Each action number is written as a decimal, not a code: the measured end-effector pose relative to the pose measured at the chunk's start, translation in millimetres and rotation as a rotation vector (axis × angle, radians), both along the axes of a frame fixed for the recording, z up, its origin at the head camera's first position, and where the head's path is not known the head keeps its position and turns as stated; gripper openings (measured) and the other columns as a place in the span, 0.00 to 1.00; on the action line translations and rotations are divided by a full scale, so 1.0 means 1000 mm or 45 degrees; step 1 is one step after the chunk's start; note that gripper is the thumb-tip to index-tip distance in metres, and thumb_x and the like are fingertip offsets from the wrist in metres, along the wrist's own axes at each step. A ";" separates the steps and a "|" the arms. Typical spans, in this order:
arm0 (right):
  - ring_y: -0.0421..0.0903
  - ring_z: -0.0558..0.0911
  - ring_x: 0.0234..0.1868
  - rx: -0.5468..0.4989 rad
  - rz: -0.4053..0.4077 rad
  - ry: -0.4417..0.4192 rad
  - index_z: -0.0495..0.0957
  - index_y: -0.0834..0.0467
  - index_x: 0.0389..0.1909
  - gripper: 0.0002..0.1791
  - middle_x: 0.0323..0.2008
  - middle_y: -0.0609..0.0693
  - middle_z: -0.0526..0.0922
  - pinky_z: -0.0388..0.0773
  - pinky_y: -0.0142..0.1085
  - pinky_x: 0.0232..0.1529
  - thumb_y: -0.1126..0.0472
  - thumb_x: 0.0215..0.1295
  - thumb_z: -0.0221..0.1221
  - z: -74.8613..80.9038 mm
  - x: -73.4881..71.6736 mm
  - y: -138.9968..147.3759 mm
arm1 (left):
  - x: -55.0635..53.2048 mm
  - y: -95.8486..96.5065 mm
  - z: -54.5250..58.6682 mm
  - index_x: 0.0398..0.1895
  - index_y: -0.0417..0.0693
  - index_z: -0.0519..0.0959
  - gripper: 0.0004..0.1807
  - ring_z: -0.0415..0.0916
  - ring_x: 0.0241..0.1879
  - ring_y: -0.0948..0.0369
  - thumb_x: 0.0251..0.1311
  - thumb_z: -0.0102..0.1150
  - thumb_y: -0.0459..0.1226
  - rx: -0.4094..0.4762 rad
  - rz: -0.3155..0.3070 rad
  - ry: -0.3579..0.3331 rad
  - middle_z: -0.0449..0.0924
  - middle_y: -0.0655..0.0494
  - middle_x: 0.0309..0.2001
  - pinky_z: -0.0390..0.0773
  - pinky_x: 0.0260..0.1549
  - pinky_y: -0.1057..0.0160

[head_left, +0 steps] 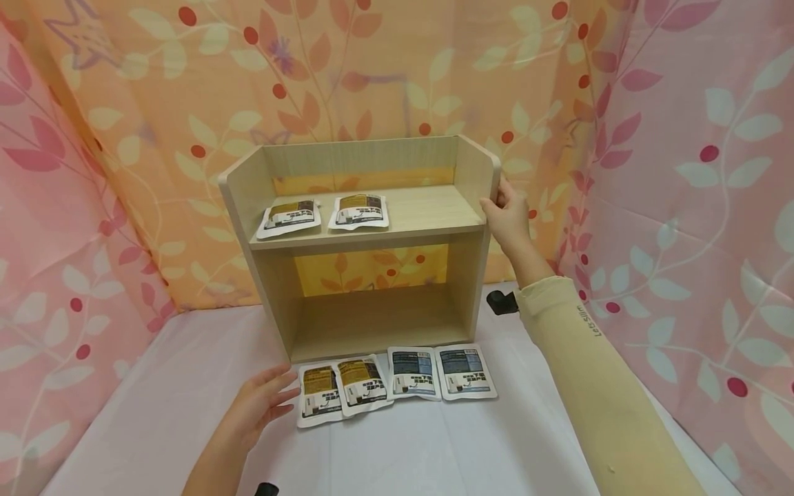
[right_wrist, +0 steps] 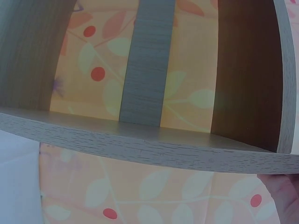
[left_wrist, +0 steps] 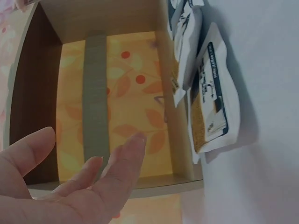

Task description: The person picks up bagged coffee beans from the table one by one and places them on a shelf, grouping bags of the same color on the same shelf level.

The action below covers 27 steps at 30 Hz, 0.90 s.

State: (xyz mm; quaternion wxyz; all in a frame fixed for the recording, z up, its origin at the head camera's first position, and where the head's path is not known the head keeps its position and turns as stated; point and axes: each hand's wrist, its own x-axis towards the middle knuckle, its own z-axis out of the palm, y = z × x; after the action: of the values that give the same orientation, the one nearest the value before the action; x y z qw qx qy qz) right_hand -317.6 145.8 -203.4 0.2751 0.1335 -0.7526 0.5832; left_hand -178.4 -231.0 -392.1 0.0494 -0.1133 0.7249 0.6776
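Note:
A light wooden shelf (head_left: 366, 238) with two levels stands on the white-covered table. My right hand (head_left: 510, 212) grips the front edge of its right side panel, near the top; in the right wrist view only part of that hand (right_wrist: 284, 191) shows beside the panel. My left hand (head_left: 260, 403) is held with fingers apart, just left of a white pouch with a brown label (head_left: 319, 393). A second brown-labelled pouch (head_left: 362, 384) overlaps the first. To their right lie two blue-labelled pouches (head_left: 413, 373), (head_left: 465, 372) side by side, in front of the shelf.
On the shelf's upper board lie two brown-labelled pouches, one at the left end (head_left: 289, 218) and one beside it (head_left: 359, 211). A black object (head_left: 501, 303) shows by the right sleeve. Leaf-patterned cloth (head_left: 372, 76) hangs behind and at both sides.

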 end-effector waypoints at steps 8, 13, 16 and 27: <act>0.50 0.79 0.45 -0.003 0.002 -0.007 0.65 0.67 0.67 0.28 0.51 0.72 0.78 0.74 0.25 0.40 0.74 0.65 0.51 0.001 0.001 0.001 | -0.002 0.000 -0.015 0.69 0.24 0.56 0.31 0.74 0.55 0.42 0.71 0.49 0.37 -0.056 0.013 -0.035 0.58 0.26 0.66 0.80 0.45 0.57; 0.49 0.78 0.42 -0.001 0.005 -0.006 0.65 0.67 0.68 0.28 0.51 0.72 0.78 0.72 0.24 0.38 0.74 0.65 0.51 0.000 0.001 0.000 | -0.002 -0.001 -0.026 0.68 0.24 0.56 0.32 0.71 0.57 0.39 0.70 0.50 0.38 -0.087 0.025 -0.073 0.58 0.25 0.66 0.79 0.48 0.55; 0.48 0.78 0.43 -0.002 0.007 -0.018 0.65 0.67 0.68 0.28 0.51 0.72 0.78 0.73 0.25 0.39 0.74 0.65 0.51 0.000 0.001 0.000 | -0.002 -0.002 -0.030 0.68 0.24 0.56 0.32 0.75 0.53 0.42 0.69 0.51 0.37 -0.091 0.042 -0.088 0.60 0.26 0.65 0.79 0.45 0.56; 0.45 0.79 0.40 0.014 -0.001 -0.002 0.65 0.67 0.68 0.28 0.49 0.74 0.78 0.74 0.25 0.37 0.73 0.65 0.51 -0.002 -0.005 0.003 | -0.003 -0.009 -0.042 0.67 0.22 0.55 0.34 0.79 0.42 0.52 0.66 0.54 0.36 -0.088 0.068 -0.151 0.63 0.25 0.61 0.80 0.41 0.57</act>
State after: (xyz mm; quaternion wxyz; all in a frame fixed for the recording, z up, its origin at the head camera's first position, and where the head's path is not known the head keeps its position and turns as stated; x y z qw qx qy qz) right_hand -322.9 148.4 -205.5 0.2741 0.1342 -0.7561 0.5789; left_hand -181.3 -239.7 -433.8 0.0701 -0.1744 0.7405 0.6453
